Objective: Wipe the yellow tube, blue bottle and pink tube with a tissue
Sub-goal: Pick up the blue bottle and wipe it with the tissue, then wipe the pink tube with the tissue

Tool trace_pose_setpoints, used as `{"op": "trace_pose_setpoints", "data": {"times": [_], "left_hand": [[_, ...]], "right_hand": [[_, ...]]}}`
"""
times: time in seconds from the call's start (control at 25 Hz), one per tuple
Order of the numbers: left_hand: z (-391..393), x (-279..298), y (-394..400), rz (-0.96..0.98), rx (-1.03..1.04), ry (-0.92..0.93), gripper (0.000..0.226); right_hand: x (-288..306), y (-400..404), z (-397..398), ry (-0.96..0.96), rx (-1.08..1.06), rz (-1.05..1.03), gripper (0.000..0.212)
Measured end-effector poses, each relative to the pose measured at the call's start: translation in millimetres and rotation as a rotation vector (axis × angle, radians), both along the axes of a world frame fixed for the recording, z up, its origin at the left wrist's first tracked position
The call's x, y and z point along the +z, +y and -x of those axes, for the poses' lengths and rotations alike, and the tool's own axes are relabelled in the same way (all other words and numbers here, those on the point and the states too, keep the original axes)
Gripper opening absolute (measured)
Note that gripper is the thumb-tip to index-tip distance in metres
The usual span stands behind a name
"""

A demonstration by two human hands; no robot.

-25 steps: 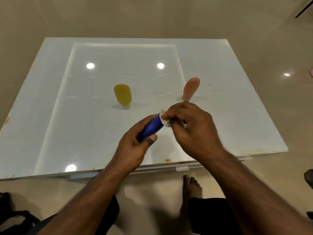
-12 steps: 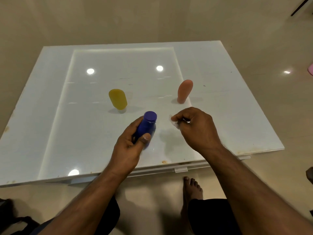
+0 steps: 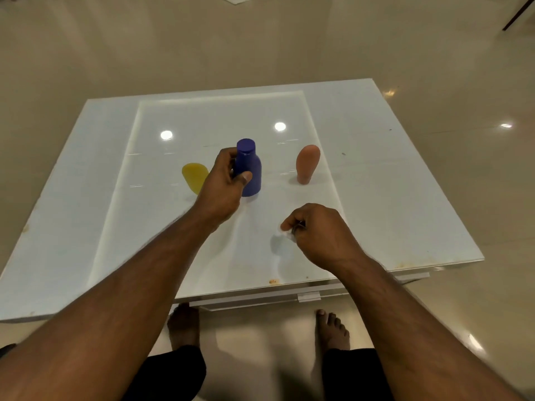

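The blue bottle (image 3: 249,169) stands upright on the white table (image 3: 390,198), between the two tubes. My left hand (image 3: 223,183) grips it around the neck and shoulder. The yellow tube (image 3: 193,176) stands just left of that hand, partly hidden by it. The pink tube (image 3: 307,163) stands upright to the right, apart from both hands. My right hand (image 3: 315,235) hovers over the table's near part and pinches a small white tissue (image 3: 285,234) in curled fingers.
The low table's near edge (image 3: 260,296) runs just above my two bare feet (image 3: 330,331) on the glossy beige floor. A dark thin leg (image 3: 518,13) shows at the top right corner.
My left hand has carried the blue bottle away from me and stood it upright between the tubes. The right hand with the tissue has parted from the bottle and drawn back toward me.
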State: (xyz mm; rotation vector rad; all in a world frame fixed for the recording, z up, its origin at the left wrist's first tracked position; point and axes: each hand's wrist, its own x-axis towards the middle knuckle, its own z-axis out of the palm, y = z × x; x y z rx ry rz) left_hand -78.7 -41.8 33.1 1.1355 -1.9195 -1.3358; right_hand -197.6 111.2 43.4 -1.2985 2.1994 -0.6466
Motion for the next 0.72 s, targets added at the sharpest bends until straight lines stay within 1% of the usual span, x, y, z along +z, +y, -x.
{"op": "trace_pose_setpoints", "data": {"times": [0.08, 0.52, 0.72], "left_hand": [[7.1, -2.2, -6.1, 0.020, -0.005, -0.017, 0.042], [17.4, -14.6, -20.0, -0.035, -0.074, -0.083, 0.047], [17.7, -19.1, -21.8, -0.077, -0.054, -0.076, 0.047]], "right_hand": [[-1.3, -0.1, 1.1, -0.017, -0.002, -0.003, 0.022], [-7.7, -4.9, -0.1, -0.018, 0.027, -0.013, 0.021], [-7.4, -5.1, -1.7, -0.026, 0.033, -0.017, 0.023]]}}
